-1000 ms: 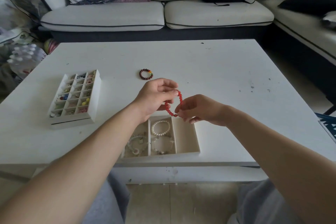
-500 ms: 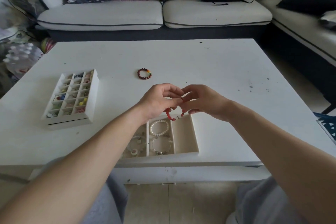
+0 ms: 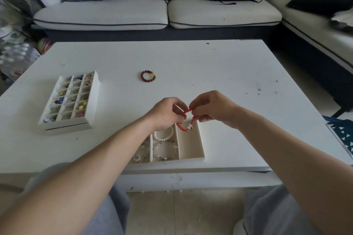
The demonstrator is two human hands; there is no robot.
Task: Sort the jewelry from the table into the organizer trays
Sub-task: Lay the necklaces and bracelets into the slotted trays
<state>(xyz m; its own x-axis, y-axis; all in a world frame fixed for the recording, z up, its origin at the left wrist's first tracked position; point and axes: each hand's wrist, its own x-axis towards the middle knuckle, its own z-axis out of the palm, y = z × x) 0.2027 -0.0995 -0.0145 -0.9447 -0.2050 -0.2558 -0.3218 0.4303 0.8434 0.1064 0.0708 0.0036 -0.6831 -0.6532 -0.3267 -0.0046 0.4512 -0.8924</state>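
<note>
Red beads run between two sets of fingers: the left fingers pinch one side of the red bracelet and the right fingers pinch the other. Both sets are curled closely on the strand and hold nothing else. The loop is spread at the top and sags beneath them.

The left hand and right hand meet just above the far end of the long-slot tray. The bracelet's low curve, which carries a few pale beads, hangs over the right-hand slot. It may be brushing the slot floor or hanging just clear of it; the angle does not settle which.

Gripping it at two points keeps the loop from bunching, which I judge suits laying it lengthwise in a narrow slot. That slot shows nothing else in it. The middle one already holds a pearl bracelet and a thin silvery one, and the left slot is partly hidden by the forearm.

Further out on the counter, a dark bead bracelet lies well apart from both trays and is not yet sorted. The grid tray sits to the left, with small pieces in many of its cells. I judge this to be the lowering step, with one piece left on the counter after it.
</note>
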